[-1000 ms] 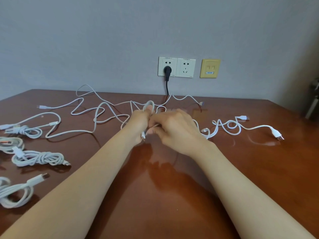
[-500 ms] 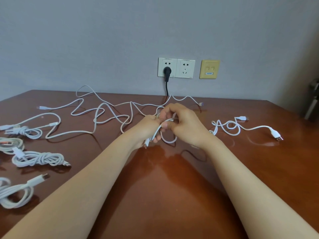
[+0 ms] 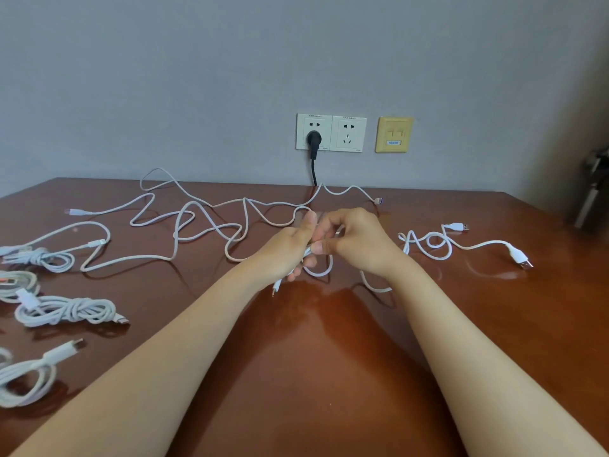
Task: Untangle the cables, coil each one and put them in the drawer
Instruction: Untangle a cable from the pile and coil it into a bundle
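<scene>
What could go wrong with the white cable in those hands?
The small loop hanging from the left hand and right hand might slip and spring open. The long loose cable lies right behind them and could get wound in. The curly tail on the right may knot when pulled.

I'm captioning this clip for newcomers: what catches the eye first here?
The left hand and right hand meet mid-table, both pinching a thin white cable. Behind them tangled white cables sprawl across the glossy brown wooden table; coiled white cable bundles lie at its left edge.
</scene>
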`<state>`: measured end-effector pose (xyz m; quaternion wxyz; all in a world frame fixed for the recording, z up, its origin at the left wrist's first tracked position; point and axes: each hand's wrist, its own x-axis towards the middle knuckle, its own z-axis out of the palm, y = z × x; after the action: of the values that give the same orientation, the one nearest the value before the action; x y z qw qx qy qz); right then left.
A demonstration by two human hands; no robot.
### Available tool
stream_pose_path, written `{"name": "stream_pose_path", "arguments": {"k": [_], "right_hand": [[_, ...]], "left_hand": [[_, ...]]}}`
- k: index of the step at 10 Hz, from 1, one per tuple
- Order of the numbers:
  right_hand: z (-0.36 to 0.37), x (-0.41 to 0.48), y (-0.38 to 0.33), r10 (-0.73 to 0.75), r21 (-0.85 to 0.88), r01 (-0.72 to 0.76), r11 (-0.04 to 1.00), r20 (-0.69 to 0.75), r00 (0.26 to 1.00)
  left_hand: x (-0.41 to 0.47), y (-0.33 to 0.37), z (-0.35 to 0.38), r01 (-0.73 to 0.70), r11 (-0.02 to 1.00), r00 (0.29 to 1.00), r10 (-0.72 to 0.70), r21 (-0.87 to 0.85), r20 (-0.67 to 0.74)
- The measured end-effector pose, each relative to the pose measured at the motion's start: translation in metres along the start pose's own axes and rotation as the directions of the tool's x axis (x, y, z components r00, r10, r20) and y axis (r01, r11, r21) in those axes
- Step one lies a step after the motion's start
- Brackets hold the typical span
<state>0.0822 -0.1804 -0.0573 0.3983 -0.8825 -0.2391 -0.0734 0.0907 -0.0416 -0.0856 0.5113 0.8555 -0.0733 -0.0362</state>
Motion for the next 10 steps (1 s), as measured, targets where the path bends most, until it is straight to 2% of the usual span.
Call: {"name": "stream_pose_path", "arguments": {"k": [1,2,3,4,5,6,7,8,10], "right_hand": [[-0.006,-0.002,0.004,-0.022,0.002,0.022,1.0,0.046,0.999],[-0.008,-0.004,0.007,-0.032,0.061,0.029,0.998,0.045,0.998],[-0.006,-0.002,0.011,-0.035,0.105,0.035,0.994,0.001,0.999],[-0.006,-0.001,0.011,-0.035,0.158,0.036,0.987,-0.008,0.999],[-0.007,0.002,0.015,-0.01,0.241,0.021,0.97,-0.048,0.999],[-0.007,0.005,0.019,0.077,0.322,-0.058,0.945,-0.046,0.996],[-0.008,0.004,0.02,0.174,0.264,-0.173,0.949,0.02,0.984],[-0.007,0.002,0.021,0.218,0.175,-0.232,0.957,0.096,0.971],[-0.001,0.002,0.015,0.208,0.098,-0.213,0.972,0.066,0.976]], "left_hand": [[-0.015,0.008,0.0,-0.084,0.989,0.991,0.07,0.123,0.115],[-0.016,0.01,0.0,-0.127,0.961,0.979,0.081,0.246,0.188],[-0.015,0.009,-0.004,-0.131,0.955,0.974,0.073,0.266,0.215],[-0.019,0.01,-0.006,-0.11,0.972,0.971,0.061,0.208,0.23],[-0.02,0.008,-0.007,-0.102,0.988,0.976,0.077,0.112,0.204],[-0.017,0.005,-0.008,-0.105,0.99,0.985,0.092,0.089,0.143],[-0.014,0.004,-0.01,-0.077,0.997,0.997,0.077,-0.016,-0.006],[-0.01,0.003,-0.012,-0.072,0.996,0.984,0.062,-0.05,-0.167],[-0.01,0.006,-0.004,-0.098,0.989,0.973,0.073,-0.107,-0.217]]}}
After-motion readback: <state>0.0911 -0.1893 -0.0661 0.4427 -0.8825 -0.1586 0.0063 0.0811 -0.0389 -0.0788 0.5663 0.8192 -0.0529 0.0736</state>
